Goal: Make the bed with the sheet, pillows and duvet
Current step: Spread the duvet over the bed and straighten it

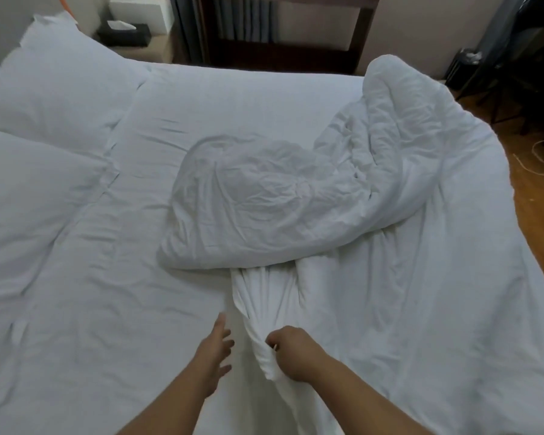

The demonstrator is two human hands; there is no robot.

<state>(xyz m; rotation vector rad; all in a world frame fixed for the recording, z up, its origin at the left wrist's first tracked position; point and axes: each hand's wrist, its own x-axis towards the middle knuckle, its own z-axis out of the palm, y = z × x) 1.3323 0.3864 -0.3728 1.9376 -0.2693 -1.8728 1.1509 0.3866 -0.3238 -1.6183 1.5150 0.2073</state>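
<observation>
Clearly the duvet [296,196] was far from spread: it lay bunched and folded over itself across the middle and right of the bed, one twisted tail of it trailing toward the near edge. The right hand [291,353] had its fingers curled round that gathered tail, while the left hand [214,346] hovered just beside it with fingers relaxed and spread, holding nothing. The fitted sheet [132,277] lay beneath, lightly creased, and two pillows [44,98] sat at the left, at the head of the bed. A pull on the tail with one hand alone would likely drag the whole heap as a rope rather than open it, since the cloth was twisted. It might also ruck the sheet underneath, or slide the duvet's bulk off the far right edge toward the wooden floor [534,221].
</observation>
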